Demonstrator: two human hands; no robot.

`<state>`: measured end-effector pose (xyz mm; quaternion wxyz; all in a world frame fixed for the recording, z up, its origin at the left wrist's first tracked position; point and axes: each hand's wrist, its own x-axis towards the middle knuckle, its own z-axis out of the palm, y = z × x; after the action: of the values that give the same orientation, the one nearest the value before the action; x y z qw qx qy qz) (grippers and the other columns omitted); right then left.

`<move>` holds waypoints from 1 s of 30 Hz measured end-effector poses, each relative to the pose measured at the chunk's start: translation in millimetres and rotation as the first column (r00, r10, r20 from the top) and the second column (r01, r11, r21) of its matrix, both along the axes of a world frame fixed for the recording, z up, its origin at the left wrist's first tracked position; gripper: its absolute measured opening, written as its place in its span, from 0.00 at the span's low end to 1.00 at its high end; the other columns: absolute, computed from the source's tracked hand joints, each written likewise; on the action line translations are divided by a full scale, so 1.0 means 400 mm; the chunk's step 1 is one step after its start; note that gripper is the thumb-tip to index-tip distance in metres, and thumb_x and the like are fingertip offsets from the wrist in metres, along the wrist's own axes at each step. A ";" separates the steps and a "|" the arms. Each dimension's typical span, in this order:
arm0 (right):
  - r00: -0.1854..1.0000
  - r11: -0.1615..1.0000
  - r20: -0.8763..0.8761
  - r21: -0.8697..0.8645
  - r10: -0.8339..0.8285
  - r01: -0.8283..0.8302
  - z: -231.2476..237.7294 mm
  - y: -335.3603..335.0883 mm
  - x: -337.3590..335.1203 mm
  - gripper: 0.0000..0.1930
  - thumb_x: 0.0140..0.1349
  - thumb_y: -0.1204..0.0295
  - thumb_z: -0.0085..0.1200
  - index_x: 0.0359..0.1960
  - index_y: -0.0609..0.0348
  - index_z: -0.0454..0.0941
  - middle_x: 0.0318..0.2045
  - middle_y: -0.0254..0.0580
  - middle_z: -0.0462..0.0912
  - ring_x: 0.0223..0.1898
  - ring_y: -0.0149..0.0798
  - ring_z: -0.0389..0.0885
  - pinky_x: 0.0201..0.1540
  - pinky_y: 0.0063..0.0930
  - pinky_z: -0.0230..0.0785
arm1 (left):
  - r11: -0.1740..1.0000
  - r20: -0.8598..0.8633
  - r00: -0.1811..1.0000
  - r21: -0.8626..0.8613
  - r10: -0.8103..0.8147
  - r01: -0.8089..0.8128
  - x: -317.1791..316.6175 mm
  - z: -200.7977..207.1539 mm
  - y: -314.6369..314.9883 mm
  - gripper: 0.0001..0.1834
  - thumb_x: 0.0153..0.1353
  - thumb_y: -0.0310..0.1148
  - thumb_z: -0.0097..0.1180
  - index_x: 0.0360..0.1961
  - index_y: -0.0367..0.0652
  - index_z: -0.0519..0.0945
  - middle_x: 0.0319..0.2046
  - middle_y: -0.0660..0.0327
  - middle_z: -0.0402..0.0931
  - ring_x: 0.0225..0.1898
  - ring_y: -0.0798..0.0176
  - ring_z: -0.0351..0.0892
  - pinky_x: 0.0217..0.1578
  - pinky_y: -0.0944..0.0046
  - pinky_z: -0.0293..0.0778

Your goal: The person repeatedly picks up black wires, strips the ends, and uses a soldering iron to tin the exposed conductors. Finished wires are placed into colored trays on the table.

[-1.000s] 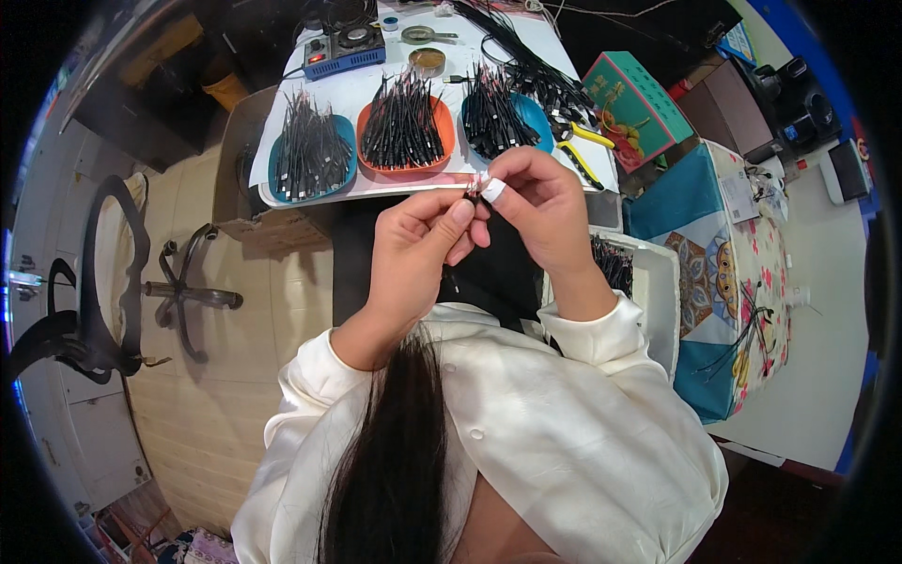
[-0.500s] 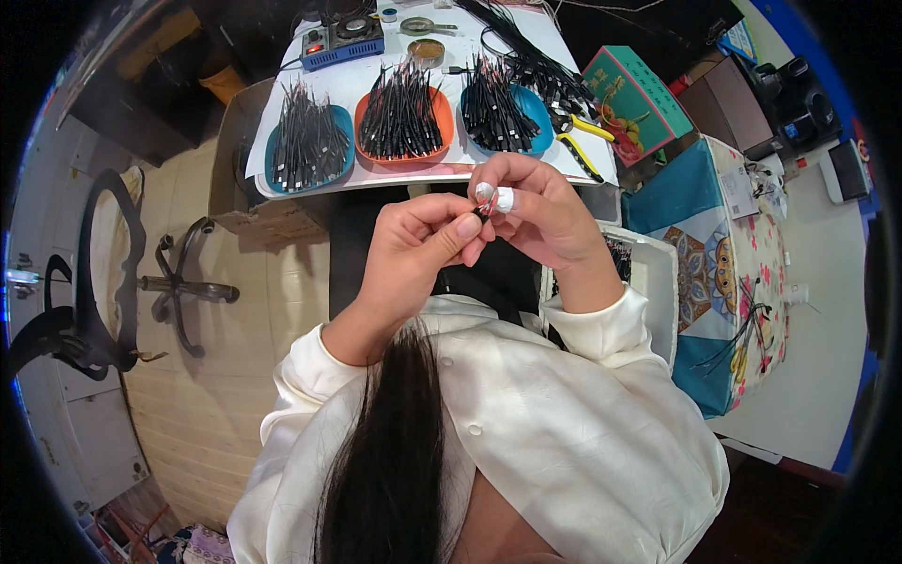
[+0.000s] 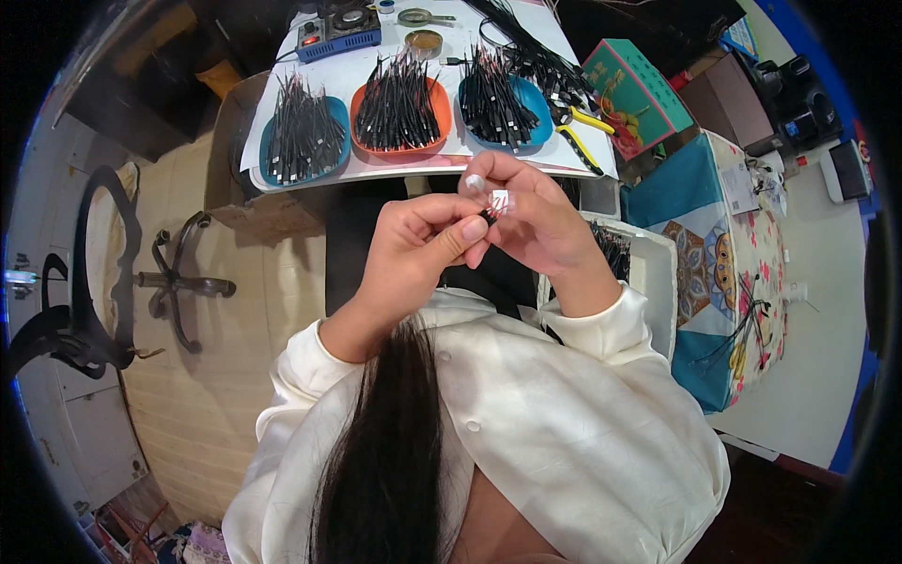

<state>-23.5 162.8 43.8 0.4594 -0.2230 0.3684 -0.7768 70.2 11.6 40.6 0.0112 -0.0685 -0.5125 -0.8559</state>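
Head view: left hand (image 3: pixel 423 240) bent inward, black cable (image 3: pixel 488 217) pinched between thumb and index. Right hand (image 3: pixel 545 226) alongside, white-wrapped thumb and index slightly parted; can't tell if gripping. Cable sits between the hands, thin reddish wires (image 3: pixel 495 207) fanned at its end.

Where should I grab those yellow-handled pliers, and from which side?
Best grip the yellow handles, probably coming from the near right: they spread apart and point that way, while the other end lies toward the black cables.
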 end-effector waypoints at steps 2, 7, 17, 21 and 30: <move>1.000 1.000 0.013 -0.017 0.003 -0.003 -0.011 0.000 0.001 0.12 0.60 0.68 0.55 0.40 0.60 0.69 0.38 0.37 0.73 0.38 0.30 0.76 0.39 0.21 0.72 | 1.000 0.026 1.000 0.019 0.011 -0.012 0.000 -0.002 0.003 0.07 0.64 0.26 0.54 0.36 0.31 0.80 0.26 0.63 0.77 0.24 0.76 0.70 0.23 0.78 0.62; 0.997 0.998 0.045 -0.022 -0.056 0.057 -0.049 -0.009 0.008 0.15 0.58 0.66 0.57 0.42 0.59 0.69 0.38 0.35 0.71 0.39 0.28 0.73 0.41 0.22 0.69 | 0.999 0.113 0.994 0.040 -0.010 0.005 -0.002 -0.010 0.003 0.08 0.64 0.26 0.54 0.35 0.30 0.80 0.23 0.62 0.75 0.21 0.76 0.67 0.20 0.77 0.56; 0.993 0.999 0.108 0.036 -0.044 0.040 -0.071 -0.017 -0.025 0.15 0.59 0.70 0.58 0.45 0.58 0.69 0.39 0.34 0.71 0.37 0.26 0.72 0.39 0.18 0.66 | 0.996 0.198 0.978 0.059 -0.071 0.061 -0.026 -0.032 -0.025 0.09 0.64 0.26 0.52 0.36 0.28 0.80 0.21 0.60 0.75 0.18 0.76 0.64 0.18 0.76 0.53; 0.990 1.000 0.138 0.011 0.019 -0.021 -0.085 -0.020 -0.030 0.20 0.57 0.67 0.60 0.48 0.58 0.68 0.41 0.34 0.70 0.38 0.25 0.71 0.37 0.17 0.66 | 0.995 0.234 0.969 0.076 -0.081 0.065 -0.027 -0.039 -0.028 0.09 0.64 0.26 0.52 0.36 0.28 0.80 0.20 0.59 0.75 0.18 0.77 0.63 0.18 0.77 0.53; 0.953 0.957 -0.160 0.094 -0.257 0.274 -0.093 -0.027 0.003 0.22 0.57 0.69 0.61 0.50 0.58 0.66 0.40 0.33 0.69 0.39 0.25 0.68 0.36 0.14 0.63 | 1.000 0.231 0.973 0.020 -0.013 0.009 -0.011 -0.044 -0.024 0.08 0.64 0.25 0.52 0.36 0.29 0.81 0.20 0.60 0.75 0.18 0.78 0.62 0.18 0.77 0.54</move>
<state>-22.4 151.9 6.7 0.3346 -0.2008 0.4719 -0.7906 65.8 2.0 23.2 -0.0527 0.0287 -0.5018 -0.8629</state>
